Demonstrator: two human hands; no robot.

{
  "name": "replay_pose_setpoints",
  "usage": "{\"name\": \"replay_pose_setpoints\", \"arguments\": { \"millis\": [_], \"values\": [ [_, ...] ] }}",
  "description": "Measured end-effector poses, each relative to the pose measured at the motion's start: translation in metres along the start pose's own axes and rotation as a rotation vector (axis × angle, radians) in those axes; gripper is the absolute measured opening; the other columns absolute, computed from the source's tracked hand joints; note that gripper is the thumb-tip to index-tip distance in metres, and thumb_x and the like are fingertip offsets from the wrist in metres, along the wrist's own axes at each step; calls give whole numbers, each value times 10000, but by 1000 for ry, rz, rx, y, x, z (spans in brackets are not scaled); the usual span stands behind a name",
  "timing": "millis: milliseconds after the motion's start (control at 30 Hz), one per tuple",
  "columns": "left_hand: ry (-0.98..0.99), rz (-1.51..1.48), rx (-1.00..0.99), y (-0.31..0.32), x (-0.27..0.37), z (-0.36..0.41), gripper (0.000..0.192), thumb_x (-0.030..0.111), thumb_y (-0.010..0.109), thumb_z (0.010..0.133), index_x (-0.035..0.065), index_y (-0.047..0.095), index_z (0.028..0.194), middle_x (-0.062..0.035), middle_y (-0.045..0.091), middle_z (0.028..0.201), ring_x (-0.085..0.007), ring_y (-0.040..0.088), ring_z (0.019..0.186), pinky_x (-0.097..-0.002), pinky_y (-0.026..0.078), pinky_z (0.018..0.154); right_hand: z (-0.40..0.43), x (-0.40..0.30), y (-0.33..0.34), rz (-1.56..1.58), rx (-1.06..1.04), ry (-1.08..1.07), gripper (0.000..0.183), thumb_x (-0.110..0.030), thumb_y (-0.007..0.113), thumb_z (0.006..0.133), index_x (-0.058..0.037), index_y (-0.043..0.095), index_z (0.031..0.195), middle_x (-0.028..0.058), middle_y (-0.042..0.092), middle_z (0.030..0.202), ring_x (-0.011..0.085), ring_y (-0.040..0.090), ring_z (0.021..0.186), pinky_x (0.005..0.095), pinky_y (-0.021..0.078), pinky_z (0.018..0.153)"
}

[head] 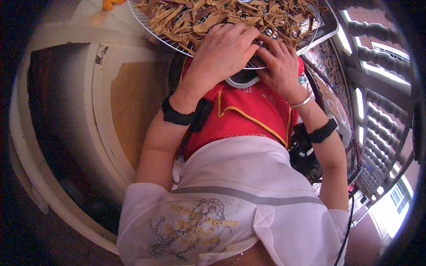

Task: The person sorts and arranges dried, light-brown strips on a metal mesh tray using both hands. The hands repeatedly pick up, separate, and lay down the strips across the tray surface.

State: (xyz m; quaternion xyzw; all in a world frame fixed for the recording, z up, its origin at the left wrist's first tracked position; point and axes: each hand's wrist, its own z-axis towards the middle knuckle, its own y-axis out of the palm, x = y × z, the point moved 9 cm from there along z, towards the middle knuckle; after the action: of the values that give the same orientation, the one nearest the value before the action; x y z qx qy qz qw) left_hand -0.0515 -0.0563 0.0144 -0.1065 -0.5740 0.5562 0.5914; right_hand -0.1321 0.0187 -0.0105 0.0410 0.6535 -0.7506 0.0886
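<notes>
A round wire rack (146, 31) spans the top of the view, heaped with thin, wrinkled, dried brown strips (213, 21). My left hand (226, 50) reaches over the rack's near edge, its fingers curled down among the strips. Beside it, my right hand (279, 63) bends its fingers inward at the same edge, with its fingertips close to the left hand's. What lies between the fingertips is hidden, so I cannot tell whether either hand grips a strip. A pale curved rim (244, 84) of some dark object shows just below the rack, above a red cloth with yellow trim (246, 103).
A metal tray (332, 28) sticks out under the rack's right side. At upper left is an orange object (111, 4). A cream door frame (96, 83) stands left; a railing with turned balusters (382, 60) runs along the right. A black cable (349, 219) hangs at lower right.
</notes>
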Motion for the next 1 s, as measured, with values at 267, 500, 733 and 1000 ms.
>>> {"name": "replay_pose_setpoints", "arguments": {
  "millis": [267,500,733,1000],
  "values": [
    [4,-10,0,-1,1,1,256,230,629,872,77,616,1076,-133,650,985,-348,631,919,-437,506,810,-1,1,2,-11,6,3,455,-195,718,665,-196,628,1111,27,527,1323,263,537,1119,451,412,888],
    [18,9,33,0,1,0,225,245,639,855,75,617,1001,-105,647,911,-293,638,895,-417,487,824,0,1,1,-6,-2,7,440,-199,718,665,-193,631,1097,28,529,1322,259,535,1124,447,412,887],
    [0,-18,24,-2,1,-1,229,237,632,871,85,613,1042,-135,645,957,-344,627,908,-440,505,794,0,1,1,-12,-6,14,417,-211,708,673,-184,631,1082,29,533,1313,259,533,1123,448,413,894],
    [32,-9,47,1,0,-2,237,248,633,869,77,610,1031,-124,643,944,-326,626,904,-437,494,810,0,-1,-2,-33,29,-2,446,-215,704,673,-182,627,1110,32,545,1289,261,536,1118,451,409,903]
  ]
}}
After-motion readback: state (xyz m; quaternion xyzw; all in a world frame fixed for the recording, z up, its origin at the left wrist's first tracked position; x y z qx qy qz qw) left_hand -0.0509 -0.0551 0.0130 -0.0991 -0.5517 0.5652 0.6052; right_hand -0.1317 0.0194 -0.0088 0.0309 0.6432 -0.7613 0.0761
